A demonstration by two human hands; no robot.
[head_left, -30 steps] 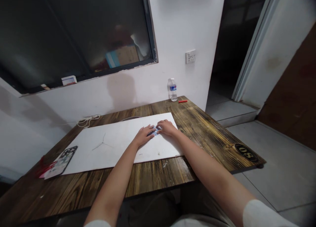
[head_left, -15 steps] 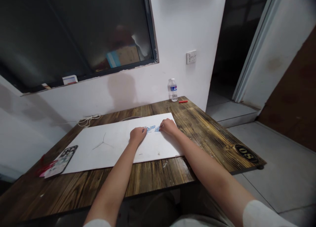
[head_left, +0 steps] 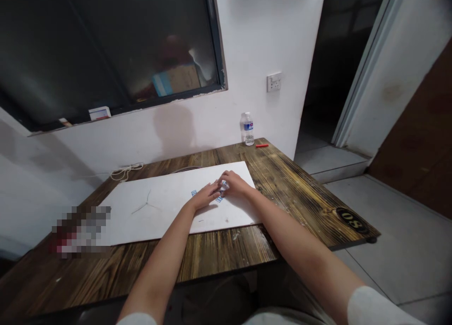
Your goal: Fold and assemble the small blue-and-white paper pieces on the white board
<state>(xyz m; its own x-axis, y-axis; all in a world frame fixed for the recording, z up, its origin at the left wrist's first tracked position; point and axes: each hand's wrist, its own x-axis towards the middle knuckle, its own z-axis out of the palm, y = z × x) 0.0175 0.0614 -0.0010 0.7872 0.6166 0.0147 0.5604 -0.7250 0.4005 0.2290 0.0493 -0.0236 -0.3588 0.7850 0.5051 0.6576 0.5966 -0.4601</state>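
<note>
Small blue-and-white striped pieces (head_left: 219, 199) lie on the right part of a white board (head_left: 169, 216); their exact kind is too small to tell. My left hand (head_left: 205, 197) rests low over the board, its fingers stretched towards the right and touching or nearly touching the pieces. Curved over the same cluster is my right hand (head_left: 236, 183), thumb and fingers apart, with a blue-and-white piece showing in the gap. The fingertips of both hands meet or overlap there. One separate striped piece (head_left: 193, 193) sits just left of my left hand. Other pieces are partly hidden beneath the fingers.
The board lies on a dark wooden table (head_left: 289, 193). A water bottle (head_left: 248, 129) and a red pen-like stick (head_left: 262, 145) stand and lie at the back. A coiled white cord (head_left: 125, 171) is at the back left. A blurred-out patch (head_left: 84, 233) covers the board's left end.
My hands have come together from opposite sides of the pieces. My left hand has opened out and moved right; my right hand has shifted slightly left. The pieces have been pushed into different positions.
</note>
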